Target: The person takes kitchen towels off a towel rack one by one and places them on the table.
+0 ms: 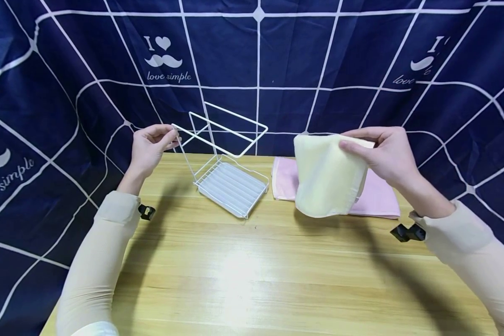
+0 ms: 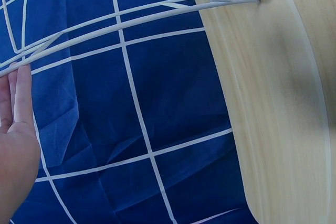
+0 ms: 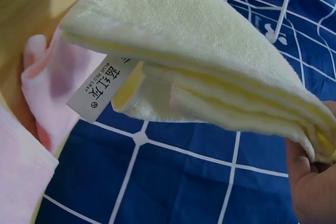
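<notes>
My left hand [image 1: 154,145] pinches the upper left corner of a white wire rack [image 1: 230,133], which stands on the table with a slatted pale tray [image 1: 232,186] in its base. In the left wrist view the fingers [image 2: 21,95] meet the white rail. My right hand [image 1: 388,154] grips the top edge of a folded pale yellow towel [image 1: 329,177], thumb in front, so that it hangs over a pink towel [image 1: 378,196] lying on the table. The right wrist view shows the yellow towel's folded layers and a white label [image 3: 102,87] with printed characters.
A wooden table [image 1: 218,266] spreads in front, with its back edge against a dark blue curtain [image 1: 285,60] patterned with white lines. The curtain also rises at both sides. Black wrist pieces [image 1: 407,232] sit at both cuffs.
</notes>
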{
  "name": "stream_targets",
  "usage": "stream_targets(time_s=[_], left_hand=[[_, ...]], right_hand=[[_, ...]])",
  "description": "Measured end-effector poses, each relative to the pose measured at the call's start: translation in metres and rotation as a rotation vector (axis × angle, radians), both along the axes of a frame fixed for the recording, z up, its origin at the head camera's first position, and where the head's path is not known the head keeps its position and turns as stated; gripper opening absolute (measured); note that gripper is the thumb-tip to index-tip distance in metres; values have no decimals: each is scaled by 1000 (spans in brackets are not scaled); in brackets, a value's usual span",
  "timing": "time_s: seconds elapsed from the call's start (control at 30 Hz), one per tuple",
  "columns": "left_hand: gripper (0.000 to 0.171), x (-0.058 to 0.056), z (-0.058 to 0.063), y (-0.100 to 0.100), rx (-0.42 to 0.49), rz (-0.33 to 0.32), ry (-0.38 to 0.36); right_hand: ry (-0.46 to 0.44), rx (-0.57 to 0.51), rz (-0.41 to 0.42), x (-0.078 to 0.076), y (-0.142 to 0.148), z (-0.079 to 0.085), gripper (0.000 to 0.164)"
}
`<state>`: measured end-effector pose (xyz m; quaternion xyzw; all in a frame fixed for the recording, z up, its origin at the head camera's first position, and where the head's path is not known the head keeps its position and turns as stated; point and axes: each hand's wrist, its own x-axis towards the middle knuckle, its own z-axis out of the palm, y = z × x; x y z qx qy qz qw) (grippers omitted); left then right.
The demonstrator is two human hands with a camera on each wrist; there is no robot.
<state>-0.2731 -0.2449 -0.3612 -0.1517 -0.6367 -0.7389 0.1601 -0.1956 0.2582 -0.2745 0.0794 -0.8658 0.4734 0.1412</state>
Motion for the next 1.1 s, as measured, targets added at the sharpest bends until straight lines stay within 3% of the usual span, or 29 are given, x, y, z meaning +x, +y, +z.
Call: stream_targets(time_s=[0.33,0.6,1.1], left_hand=[[6,2,-1,0,-2,1,-4],[19,1,-2,-1,-3,1,-4],[18,1,0,0,14,-7,-4]], right_hand=[[-18,1,45,15,-3,-18,20],[-59,41,75,36,-8,-29,22],[-76,20,194,72,-24,-43,18]])
